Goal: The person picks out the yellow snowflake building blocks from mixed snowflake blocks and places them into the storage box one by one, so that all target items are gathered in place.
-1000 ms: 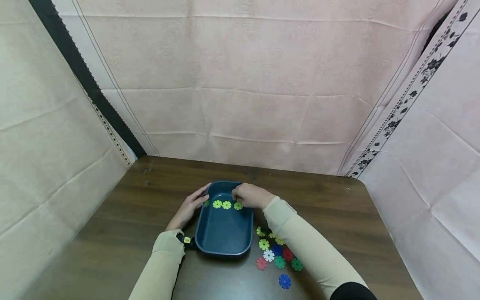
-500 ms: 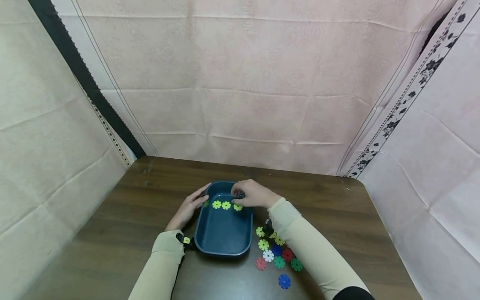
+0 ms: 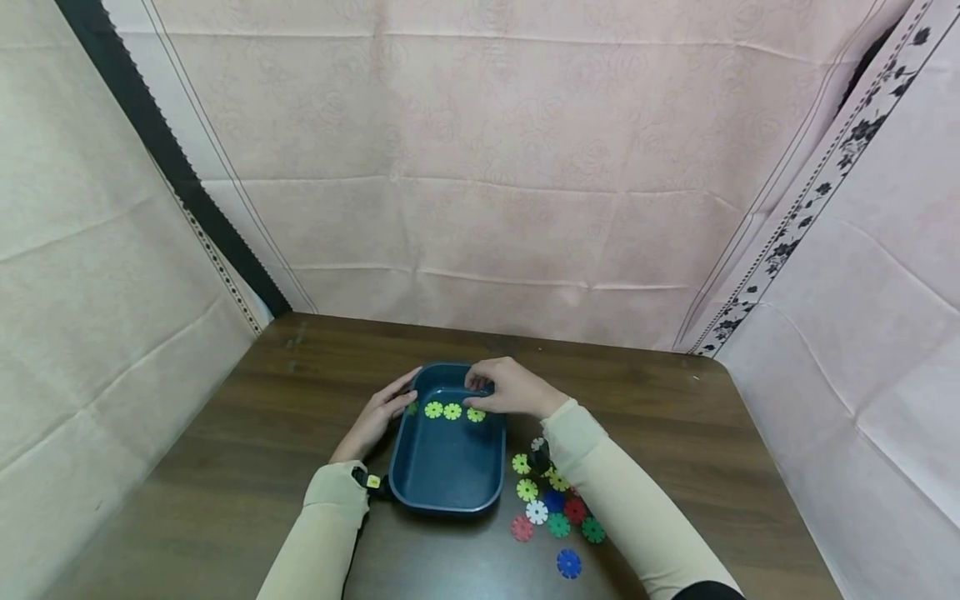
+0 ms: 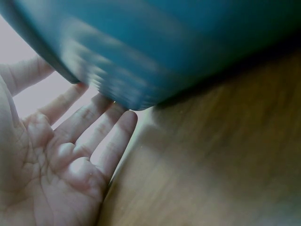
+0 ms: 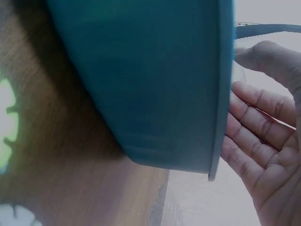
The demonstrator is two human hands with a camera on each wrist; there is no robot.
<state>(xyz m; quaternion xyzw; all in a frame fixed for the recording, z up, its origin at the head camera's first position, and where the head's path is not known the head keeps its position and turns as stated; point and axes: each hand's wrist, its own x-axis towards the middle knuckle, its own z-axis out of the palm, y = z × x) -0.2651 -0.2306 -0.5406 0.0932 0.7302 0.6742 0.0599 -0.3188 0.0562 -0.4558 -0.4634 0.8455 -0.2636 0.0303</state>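
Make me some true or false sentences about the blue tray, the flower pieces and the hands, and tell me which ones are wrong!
1. The left hand touches the blue tray. True.
2. The tray is upside down. False: it stands with its open side up.
3. The right hand reaches over the tray's right edge. True.
4. The row of pieces in the tray is red. False: those are yellow-green pieces.
5. A white piece lies on the table, outside the tray. True.
6. All the pieces on the table are white. False: a red piece and a blue piece are there too.
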